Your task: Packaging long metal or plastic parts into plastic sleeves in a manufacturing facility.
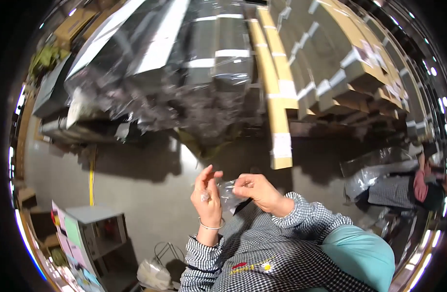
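Note:
A small piece of clear plastic film (227,195) stretches between my two hands in front of my chest. My right hand (264,193) pinches its right side between thumb and fingers. On the other side, my left hand (207,197) is raised with its fingers bent, and the film runs in against it. A crumpled whitish bit of plastic shows among the left fingers. How the left fingertips grip the film is partly hidden.
Ahead, long cartons (280,112) and plastic-wrapped dark packs (231,53) are stacked, one carton jutting toward me. A grey shelf cabinet (94,214) stands lower left, near a plastic-bagged item (154,274). At right, another person (396,191) is beside plastic sheeting (379,165).

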Demonstrator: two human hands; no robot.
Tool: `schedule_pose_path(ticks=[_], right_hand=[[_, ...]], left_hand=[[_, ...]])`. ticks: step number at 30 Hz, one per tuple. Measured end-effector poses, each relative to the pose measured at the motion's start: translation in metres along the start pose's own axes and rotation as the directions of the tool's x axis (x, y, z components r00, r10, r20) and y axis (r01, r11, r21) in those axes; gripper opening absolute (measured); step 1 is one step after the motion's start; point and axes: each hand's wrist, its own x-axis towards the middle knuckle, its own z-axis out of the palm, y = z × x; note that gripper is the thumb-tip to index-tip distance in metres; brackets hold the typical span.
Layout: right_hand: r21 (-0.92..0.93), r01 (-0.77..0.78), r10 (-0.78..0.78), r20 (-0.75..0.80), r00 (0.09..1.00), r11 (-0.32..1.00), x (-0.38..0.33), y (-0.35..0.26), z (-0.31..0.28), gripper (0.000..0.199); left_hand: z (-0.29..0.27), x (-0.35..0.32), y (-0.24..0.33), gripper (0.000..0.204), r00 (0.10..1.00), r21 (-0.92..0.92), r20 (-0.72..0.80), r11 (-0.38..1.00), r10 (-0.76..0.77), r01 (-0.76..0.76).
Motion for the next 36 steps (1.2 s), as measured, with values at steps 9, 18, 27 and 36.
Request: schedule_pose_path(ticks=[9, 18, 27, 36], right_hand=[[-0.039, 0.497, -0.444, -0.514, 0.734, 0.867, -0.101, -0.002, -0.108, 0.018], [0.145, 0.492, -0.328, -0.582, 0.744, 0.858, -0.090, -0.008, -0.159, 0.028], [-0.274, 0.277, -0.291, -0.010, 0.957, 0.921, -0.098, -0.027, -0.247, 0.016], [-0.980, 0.176, -0.279, 0.195, 0.940, -0.091, -0.028, 0.018, -0.344, 0.004]], left_hand=[[0.087, -0.014, -0.025, 0.008, 0.819, -0.187, 0.443, 0.856, -0.364, 0.481], [0.148, -0.029, -0.080, 0.028, 0.724, -0.102, 0.551, 0.828, -0.414, 0.551], [0.127, 0.017, -0.105, 0.017, 0.347, -0.092, 0.861, 0.559, -0.371, 0.824], [0.203, 0.049, -0.200, 0.023, 0.437, 0.703, 0.687, 0.378, -0.581, -0.603]])
